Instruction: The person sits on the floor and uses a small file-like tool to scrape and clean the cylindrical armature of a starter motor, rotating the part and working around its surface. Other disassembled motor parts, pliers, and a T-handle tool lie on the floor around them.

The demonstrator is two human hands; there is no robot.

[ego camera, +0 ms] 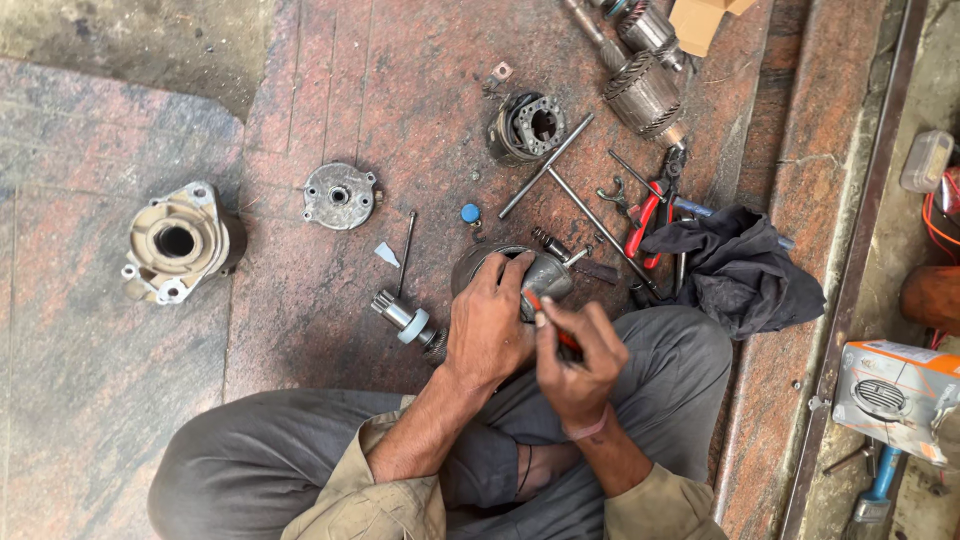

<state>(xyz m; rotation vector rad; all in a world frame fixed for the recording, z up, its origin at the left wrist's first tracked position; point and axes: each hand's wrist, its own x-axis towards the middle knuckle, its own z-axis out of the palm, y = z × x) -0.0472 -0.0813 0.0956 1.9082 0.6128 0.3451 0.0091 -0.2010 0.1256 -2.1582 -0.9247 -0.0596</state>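
Your left hand (487, 325) rests on the motor housing (520, 275) just ahead of your knees, your right hand (578, 362) beside it to the right. The end bracket (178, 243) lies far left, the round cover plate (340, 195) between. Pliers (648, 212) and rag (738, 265) lie right.

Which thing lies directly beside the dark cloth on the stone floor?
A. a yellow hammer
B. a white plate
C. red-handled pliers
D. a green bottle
C: the red-handled pliers lie against the left edge of the dark cloth, among long metal rods.
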